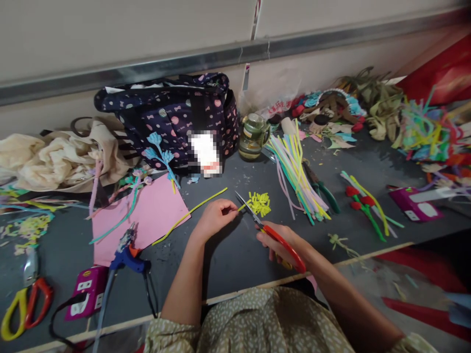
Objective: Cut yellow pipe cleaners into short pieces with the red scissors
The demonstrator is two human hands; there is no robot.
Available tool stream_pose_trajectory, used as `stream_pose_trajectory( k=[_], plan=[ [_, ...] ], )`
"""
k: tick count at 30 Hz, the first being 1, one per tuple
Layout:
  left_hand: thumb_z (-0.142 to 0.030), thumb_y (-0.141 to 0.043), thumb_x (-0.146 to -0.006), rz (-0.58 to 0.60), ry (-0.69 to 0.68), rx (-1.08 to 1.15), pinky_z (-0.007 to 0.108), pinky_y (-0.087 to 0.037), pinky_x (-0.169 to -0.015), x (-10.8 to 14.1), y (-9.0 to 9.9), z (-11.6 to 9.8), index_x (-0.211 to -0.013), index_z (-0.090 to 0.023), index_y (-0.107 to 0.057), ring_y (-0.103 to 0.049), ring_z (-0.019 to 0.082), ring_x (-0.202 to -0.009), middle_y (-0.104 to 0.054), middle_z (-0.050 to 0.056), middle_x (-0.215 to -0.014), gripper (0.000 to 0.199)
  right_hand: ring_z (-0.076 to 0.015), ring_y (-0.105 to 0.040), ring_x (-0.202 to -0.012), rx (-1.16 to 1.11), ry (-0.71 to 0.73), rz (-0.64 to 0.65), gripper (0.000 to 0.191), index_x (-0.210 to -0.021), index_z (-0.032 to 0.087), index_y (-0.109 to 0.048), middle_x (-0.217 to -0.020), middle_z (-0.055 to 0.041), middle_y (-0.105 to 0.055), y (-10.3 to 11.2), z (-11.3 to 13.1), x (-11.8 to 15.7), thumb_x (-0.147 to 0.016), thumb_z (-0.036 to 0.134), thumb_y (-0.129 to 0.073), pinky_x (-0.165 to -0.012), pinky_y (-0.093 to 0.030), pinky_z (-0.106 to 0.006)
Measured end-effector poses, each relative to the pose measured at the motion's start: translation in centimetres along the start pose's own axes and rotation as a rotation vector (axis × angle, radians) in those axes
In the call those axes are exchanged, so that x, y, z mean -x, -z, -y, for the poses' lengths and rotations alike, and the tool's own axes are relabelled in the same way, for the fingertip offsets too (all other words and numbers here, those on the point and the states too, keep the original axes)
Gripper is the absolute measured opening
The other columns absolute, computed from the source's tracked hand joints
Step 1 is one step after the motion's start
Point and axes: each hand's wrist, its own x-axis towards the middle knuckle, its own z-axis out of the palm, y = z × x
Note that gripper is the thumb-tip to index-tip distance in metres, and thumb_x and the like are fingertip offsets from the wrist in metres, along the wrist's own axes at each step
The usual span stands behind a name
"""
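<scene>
from where i stand, a loose pair of scissors (28, 301) lies at the far left, then a glue gun (129, 259) beside a sheet of pink paper (162, 196). a long yellow stem (198, 208) lies partly over the paper's right edge. next comes the left hand (215, 220), thumb and fingertips closed in a pinch on a short yellow piece (242, 208), which reaches to the scissor blades. it looks feather-light, fuzzy and bendy, perhaps wired inside, so i'd expect little slipping and no breaking; the end away from the blades seems the place to pinch. a pile of yellow clippings (260, 204) sits just past the blades. the right hand (281, 240) has its fingers wrapped round the handles of the cutting scissors (279, 238); how wide the blades stand, i can't tell. further right lies a bundle of pastel stems (300, 174).
</scene>
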Motion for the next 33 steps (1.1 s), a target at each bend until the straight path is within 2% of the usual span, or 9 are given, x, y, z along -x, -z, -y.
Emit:
stream_pose_trajectory(
  k=[7,23,33],
  plan=[
    [-0.029,-0.055,-0.082,0.024,0.007,0.014,0.027,-0.041,-0.066,0.06,0.45,-0.27,-0.081,-0.018,-0.069,-0.056,0.014,-0.070,-0.066,0.003,-0.078,0.019,-0.0109,-0.057,-0.041,0.026,-0.013,0.018,0.049,-0.129,0.021,-0.054,-0.059,0.0035,-0.062,0.17,0.09,0.08,-0.088,0.047,-0.051,-0.034,-0.040,-0.017],
    [-0.027,-0.055,-0.082,0.023,-0.033,-0.010,0.027,-0.041,-0.069,-0.11,0.80,0.17,-0.080,-0.019,-0.070,-0.056,0.014,-0.073,-0.065,0.002,-0.078,0.017,-0.0106,-0.052,-0.037,0.018,0.021,0.018,0.041,-0.121,0.021,-0.058,-0.056,0.0040,-0.057,0.31,0.92,0.41,-0.088,0.045,-0.050,-0.031,-0.040,-0.018],
    [-0.027,-0.054,-0.081,0.018,0.004,-0.002,0.027,-0.042,-0.069,-0.25,0.50,0.22,-0.080,-0.019,-0.068,-0.057,0.014,-0.075,-0.067,0.002,-0.081,0.016,-0.0105,-0.054,-0.038,0.015,0.028,0.063,0.042,-0.120,0.020,-0.054,-0.054,0.0058,-0.054,0.41,0.48,0.18,-0.090,0.048,-0.048,-0.034,-0.042,-0.017]
  ],
)
